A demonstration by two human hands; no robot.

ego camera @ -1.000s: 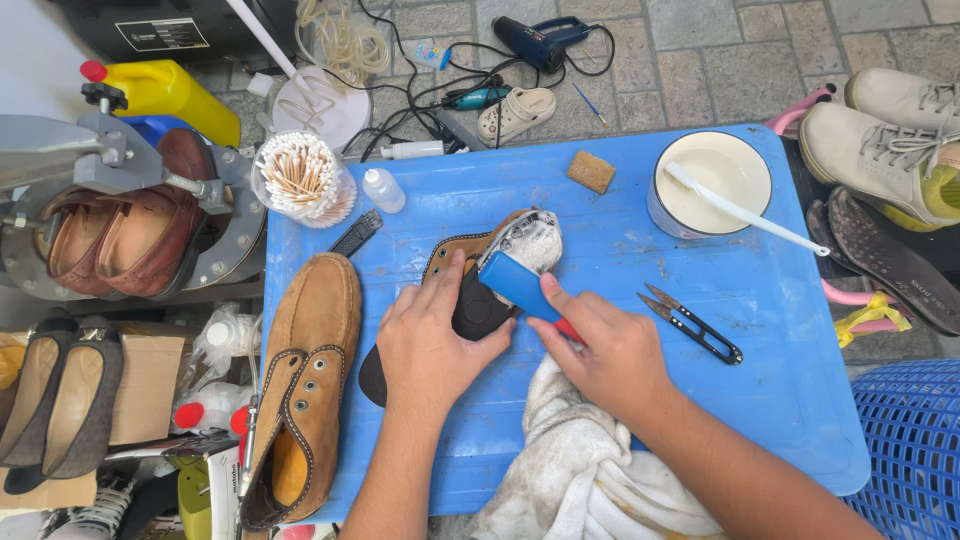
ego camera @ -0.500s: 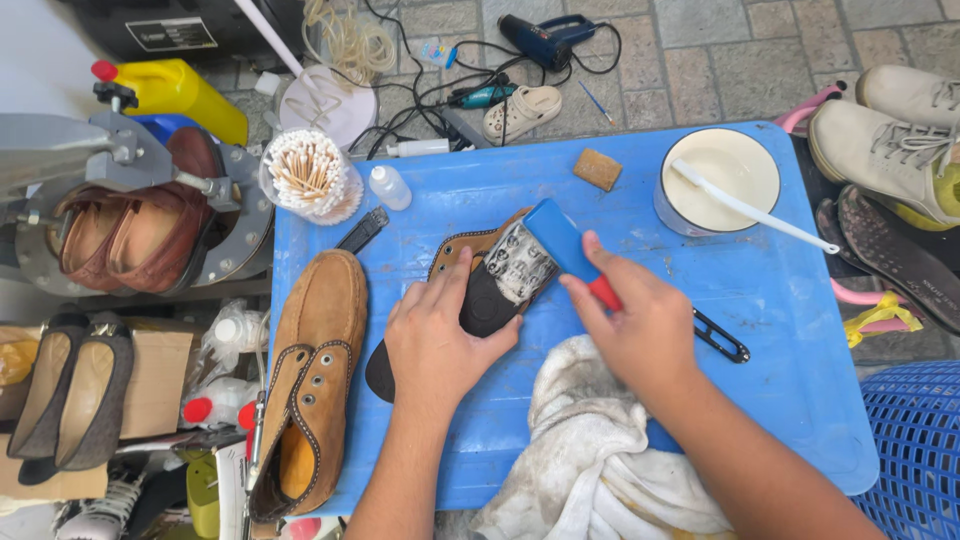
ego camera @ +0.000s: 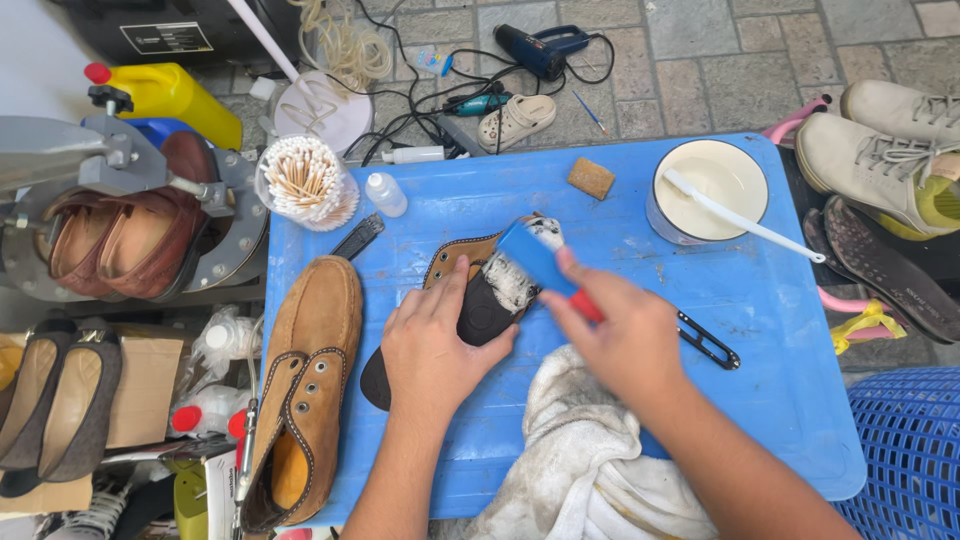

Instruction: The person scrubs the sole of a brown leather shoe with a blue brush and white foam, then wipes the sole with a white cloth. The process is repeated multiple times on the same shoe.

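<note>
Scanning from the left edge: a metal shoe press (ego camera: 120, 200) clamps a pair of glossy reddish-brown leather loafers (ego camera: 110, 240), beside a yellow plastic jug (ego camera: 175, 95)
Cotton swabs: a round clear tub (ego camera: 305, 180) packed with wooden-stemmed swabs, at the blue table's (ego camera: 790, 400) far left corner
Tan shoe: a soft, napped suede lace-up shoe (ego camera: 305, 380) with dark stitched edging lies along the table's left side, toe pointing away
Left hand: the left hand (ego camera: 435, 345) is spread flat, fingers pressing down on the insole
Insole: a long flat insole (ego camera: 470, 305), tan rim with stitch holes and a dark matte middle, lies slanted mid-table just right of the suede shoe; white foamy lather covers its far end
Brush: a blue-backed brush (ego camera: 535, 255) with a red handle sits bristles-down on the lathered part
Right hand: the right hand (ego camera: 625, 340) is closed around the brush handle
Cloth: a crumpled, grubby white towel (ego camera: 580, 450) lies at the table's near edge, under the right wrist
Change: half a second ago the brush sat further toward the insole's tip; now it is drawn back toward the person, and more lather shows
Right side: small black snips (ego camera: 705, 340), a tan sponge block (ego camera: 590, 178), and a round cream bowl (ego camera: 710, 175) with a white stick across it
</note>
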